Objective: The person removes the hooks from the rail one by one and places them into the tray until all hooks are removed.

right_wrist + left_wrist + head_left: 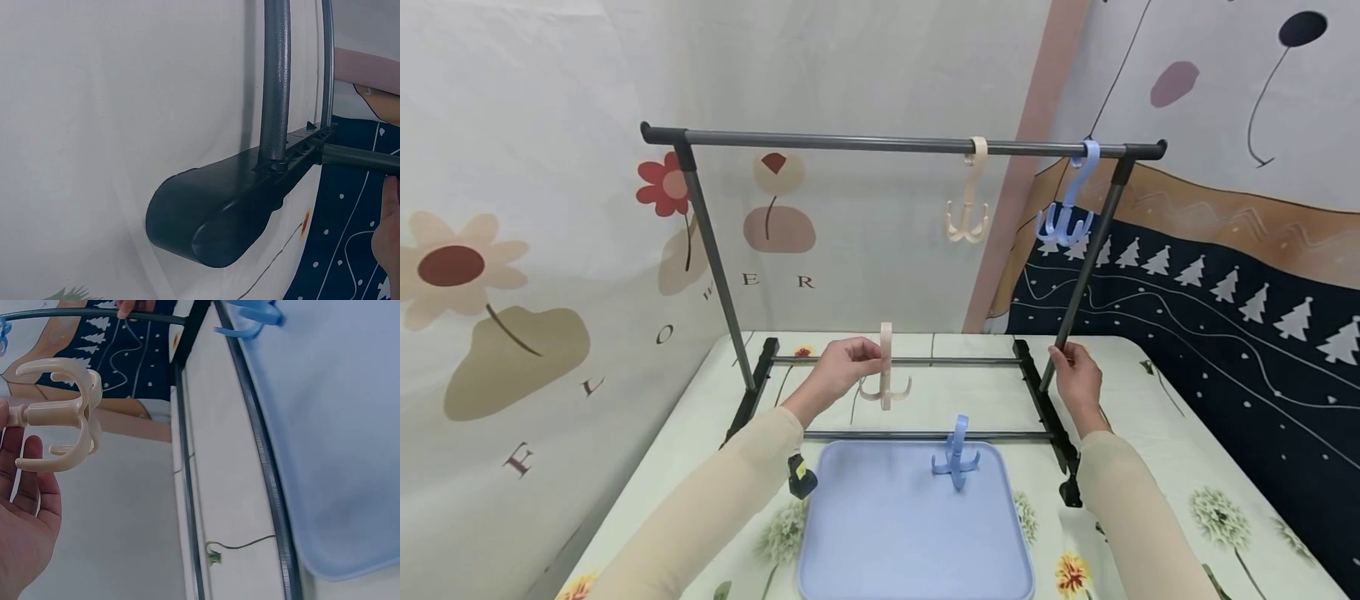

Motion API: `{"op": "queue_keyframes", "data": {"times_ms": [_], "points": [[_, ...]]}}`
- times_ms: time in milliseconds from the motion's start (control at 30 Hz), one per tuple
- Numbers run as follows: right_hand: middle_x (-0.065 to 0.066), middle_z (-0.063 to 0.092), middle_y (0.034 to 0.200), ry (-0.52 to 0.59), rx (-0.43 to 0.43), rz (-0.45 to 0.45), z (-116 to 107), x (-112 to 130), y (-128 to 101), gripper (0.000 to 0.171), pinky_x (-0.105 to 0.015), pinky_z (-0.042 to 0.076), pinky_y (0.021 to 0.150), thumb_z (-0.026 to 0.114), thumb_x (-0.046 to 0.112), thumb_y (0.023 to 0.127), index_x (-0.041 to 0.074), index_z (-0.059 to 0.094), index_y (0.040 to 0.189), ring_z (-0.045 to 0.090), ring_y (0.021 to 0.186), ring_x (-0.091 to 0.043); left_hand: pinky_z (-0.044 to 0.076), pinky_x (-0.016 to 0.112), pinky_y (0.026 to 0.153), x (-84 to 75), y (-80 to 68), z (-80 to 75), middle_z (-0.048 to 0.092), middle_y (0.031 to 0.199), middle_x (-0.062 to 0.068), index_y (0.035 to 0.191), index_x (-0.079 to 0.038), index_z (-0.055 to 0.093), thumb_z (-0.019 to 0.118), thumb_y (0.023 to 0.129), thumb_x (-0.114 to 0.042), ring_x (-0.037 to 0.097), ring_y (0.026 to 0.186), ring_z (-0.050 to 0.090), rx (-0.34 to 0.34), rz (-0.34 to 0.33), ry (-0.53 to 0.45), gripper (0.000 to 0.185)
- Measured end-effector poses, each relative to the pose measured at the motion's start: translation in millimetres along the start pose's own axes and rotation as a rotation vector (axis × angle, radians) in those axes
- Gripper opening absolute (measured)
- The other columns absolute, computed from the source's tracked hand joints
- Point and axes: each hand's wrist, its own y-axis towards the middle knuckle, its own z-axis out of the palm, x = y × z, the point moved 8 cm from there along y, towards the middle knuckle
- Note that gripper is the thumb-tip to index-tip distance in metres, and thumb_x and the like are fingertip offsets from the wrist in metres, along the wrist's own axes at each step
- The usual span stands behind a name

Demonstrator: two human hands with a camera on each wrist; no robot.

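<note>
The left hand (842, 371) pinches a beige hook (886, 358) toward twelve o'clock of the blue tray (910, 533), all four prongs (56, 464) visible only from the left wrist. At two o'clock, the right hand (1078, 385) grips a rack post (1086, 275); the right wrist view enlarges the rounded foot (200, 219).

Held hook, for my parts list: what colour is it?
The hook is pale beige, clearest in the left wrist view.
</note>
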Motion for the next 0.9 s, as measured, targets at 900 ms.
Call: {"op": "queue_keyframes", "data": {"times_ms": [900], "points": [[-0.021, 0.06, 0.127, -0.022, -0.008, -0.021, -0.8, 3.5, -1.2, 0.047, -0.049, 0.044, 0.098, 0.048, 0.038, 0.105, 0.0, 0.055, 0.131, 0.056, 0.117, -0.035, 0.053, 0.032, 0.079, 67.4, -26.1, 29.8, 0.069, 0.086, -0.002, 0.088, -0.005, 0.071, 0.077, 0.086, -0.011, 0.013, 0.085, 0.063, 0.086, -0.055, 0.133, 0.009]]}}
